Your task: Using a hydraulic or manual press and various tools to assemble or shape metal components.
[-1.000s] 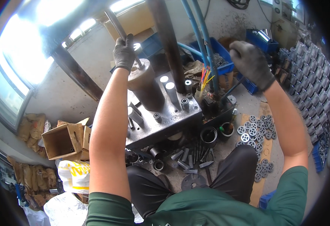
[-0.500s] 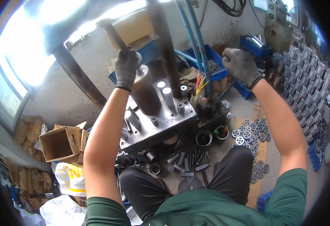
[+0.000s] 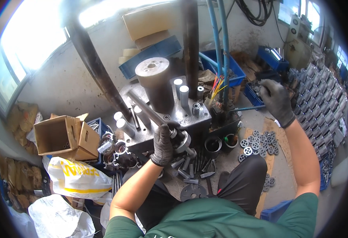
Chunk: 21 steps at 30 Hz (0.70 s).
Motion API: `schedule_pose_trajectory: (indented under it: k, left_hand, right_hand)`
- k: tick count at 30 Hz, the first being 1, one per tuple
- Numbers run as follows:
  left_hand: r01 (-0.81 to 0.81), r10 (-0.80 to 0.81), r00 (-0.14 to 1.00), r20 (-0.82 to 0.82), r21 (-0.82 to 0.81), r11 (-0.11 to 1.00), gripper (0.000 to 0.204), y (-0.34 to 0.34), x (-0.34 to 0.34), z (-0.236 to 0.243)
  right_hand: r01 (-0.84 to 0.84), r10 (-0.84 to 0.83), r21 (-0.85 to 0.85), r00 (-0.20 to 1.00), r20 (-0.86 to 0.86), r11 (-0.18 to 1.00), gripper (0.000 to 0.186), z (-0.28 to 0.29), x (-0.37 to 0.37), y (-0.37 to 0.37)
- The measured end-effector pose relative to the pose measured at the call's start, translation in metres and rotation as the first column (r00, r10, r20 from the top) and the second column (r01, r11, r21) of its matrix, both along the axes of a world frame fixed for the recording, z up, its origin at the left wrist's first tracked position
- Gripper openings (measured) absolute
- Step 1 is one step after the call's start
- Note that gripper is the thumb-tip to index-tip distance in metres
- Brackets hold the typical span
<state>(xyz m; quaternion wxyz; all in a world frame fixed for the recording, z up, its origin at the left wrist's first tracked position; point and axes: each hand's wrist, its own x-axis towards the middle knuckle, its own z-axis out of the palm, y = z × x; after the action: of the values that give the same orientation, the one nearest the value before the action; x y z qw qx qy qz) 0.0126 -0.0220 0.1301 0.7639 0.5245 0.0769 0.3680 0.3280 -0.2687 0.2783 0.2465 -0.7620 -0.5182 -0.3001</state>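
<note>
Gripping the near end of a long grey steel rod (image 3: 152,113), the gloved left hand (image 3: 162,144) is closed around it just above a round metal flange (image 3: 184,142). The rod slants up across the grey steel machine block (image 3: 182,117); it looks heavy, stiff and probably oily, so a hold close to the flange seems best. Farther off, the gloved right hand (image 3: 276,101) closes on a thin blue lever (image 3: 247,108) beside blue plastic bins (image 3: 261,85).

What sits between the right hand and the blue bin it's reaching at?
Nothing visible. The right hand is at the rim of the blue bin, no object between them. The left hand grips a metal rod apart.
</note>
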Motion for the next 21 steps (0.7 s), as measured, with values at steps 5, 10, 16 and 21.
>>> schedule_pose_trajectory:
  k: [5,10,16,21]
  left_hand:
    - [0.037,-0.229,0.938,-0.261,-0.583,0.812,0.062,0.018,-0.007,-0.036]
    - [0.052,-0.334,0.931,-0.149,-0.849,0.526,0.034,0.054,0.008,-0.062]
    - [0.031,-0.283,0.931,-0.232,-0.722,0.691,0.052,0.079,0.011,-0.088]
    - [0.033,-0.328,0.910,-0.253,-0.744,0.667,0.057,0.079,0.014,-0.087]
  right_hand:
    - [-0.010,0.025,0.089,0.984,-0.177,0.996,0.016,-0.032,-0.045,-0.034]
    - [0.006,0.060,0.280,0.972,-0.227,0.960,0.030,-0.088,-0.074,-0.051]
    - [0.396,0.484,0.735,0.566,-0.667,0.550,0.051,-0.157,-0.067,-0.029]
    - [0.366,0.707,0.691,0.112,-0.698,0.623,0.048,-0.217,-0.119,0.004]
